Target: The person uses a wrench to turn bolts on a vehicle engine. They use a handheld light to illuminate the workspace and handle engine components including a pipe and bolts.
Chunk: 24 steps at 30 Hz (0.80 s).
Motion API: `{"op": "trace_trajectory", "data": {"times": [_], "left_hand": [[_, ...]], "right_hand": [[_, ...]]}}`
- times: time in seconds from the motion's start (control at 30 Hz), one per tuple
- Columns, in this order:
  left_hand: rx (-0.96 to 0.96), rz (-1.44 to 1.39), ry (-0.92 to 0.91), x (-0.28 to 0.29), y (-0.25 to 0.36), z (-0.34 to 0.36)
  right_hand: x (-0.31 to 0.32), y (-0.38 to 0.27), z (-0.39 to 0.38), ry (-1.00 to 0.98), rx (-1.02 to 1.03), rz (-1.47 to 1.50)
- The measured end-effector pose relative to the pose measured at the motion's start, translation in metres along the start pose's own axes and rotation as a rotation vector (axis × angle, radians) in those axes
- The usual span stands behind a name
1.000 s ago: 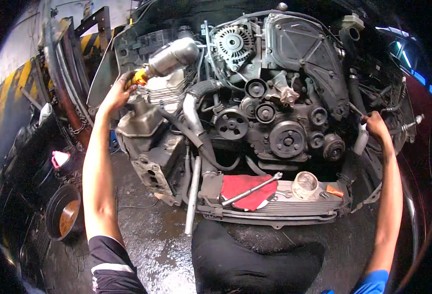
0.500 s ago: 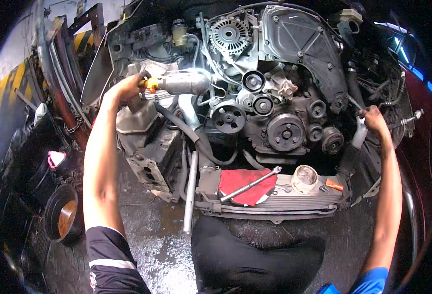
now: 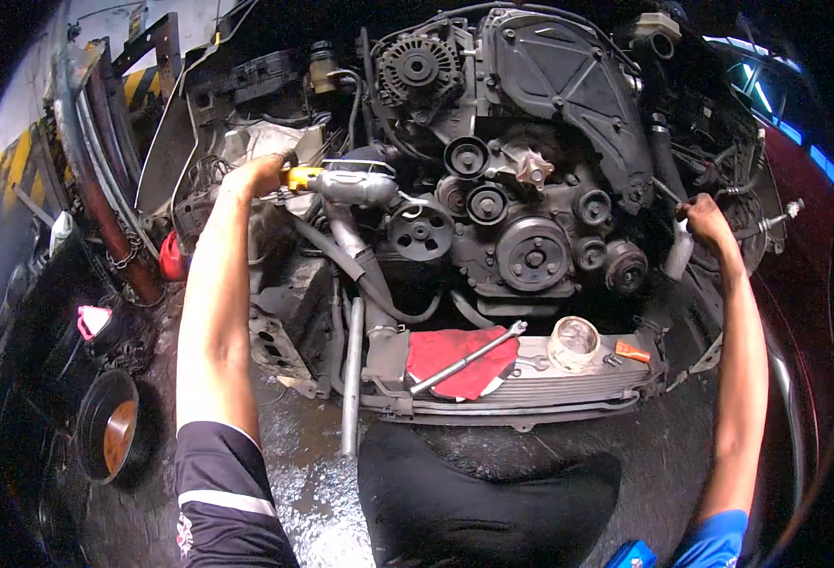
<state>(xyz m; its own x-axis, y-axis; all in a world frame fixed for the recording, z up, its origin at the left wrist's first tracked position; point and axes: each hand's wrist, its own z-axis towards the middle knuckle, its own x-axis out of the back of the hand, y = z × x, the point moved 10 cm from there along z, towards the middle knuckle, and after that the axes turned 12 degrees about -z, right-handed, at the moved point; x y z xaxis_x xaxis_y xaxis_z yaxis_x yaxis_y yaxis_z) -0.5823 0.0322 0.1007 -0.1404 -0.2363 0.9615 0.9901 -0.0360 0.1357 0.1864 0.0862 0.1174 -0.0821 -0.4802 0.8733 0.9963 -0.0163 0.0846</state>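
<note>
We stand before the engine [image 3: 530, 189] with both arms stretched out. Our left hand [image 3: 258, 175] is clamped around the yellow end of a silver cylinder [image 3: 351, 185], which lies almost level at the left edge of the engine, just above a grey hose [image 3: 351, 251]. Our right hand [image 3: 705, 220] is at the right edge of the engine, fingers curled around a thin dark part beside a white bottle [image 3: 679, 256]; what this part is exactly we cannot tell.

We judge the cylinder to be metal, so stiff and rather heavy for one hand at full reach. Its skin looks smooth and perhaps oily, so it may slip. The yellow end gives a better hold than the shiny body, and a second hand under the middle would take the weight. The hose next to it is soft and will bend, so it gives no support.

On the lower edge of the engine front lies a finned cooler [image 3: 549, 383]. It carries a red rag [image 3: 459, 355], a long wrench [image 3: 469, 358] lying across the rag, a piston [image 3: 574, 343] upright to the right, and a small orange tool [image 3: 632, 352] near the right corner. The pulleys [image 3: 533, 254] in the middle are bare, no belt is on them. The floor [image 3: 284, 473] under us is wet.
</note>
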Motion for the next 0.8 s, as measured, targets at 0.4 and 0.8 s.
{"op": "trace_trajectory", "data": {"times": [0.4, 0.8], "left_hand": [[0.079, 0.238, 0.015, -0.025, -0.052, 0.025], [0.295, 0.312, -0.181, -0.018, -0.082, 0.013]], "right_hand": [[0.015, -0.024, -0.023, 0.036, -0.106, 0.217], [0.026, -0.029, -0.031, 0.090, -0.116, 0.293]]}}
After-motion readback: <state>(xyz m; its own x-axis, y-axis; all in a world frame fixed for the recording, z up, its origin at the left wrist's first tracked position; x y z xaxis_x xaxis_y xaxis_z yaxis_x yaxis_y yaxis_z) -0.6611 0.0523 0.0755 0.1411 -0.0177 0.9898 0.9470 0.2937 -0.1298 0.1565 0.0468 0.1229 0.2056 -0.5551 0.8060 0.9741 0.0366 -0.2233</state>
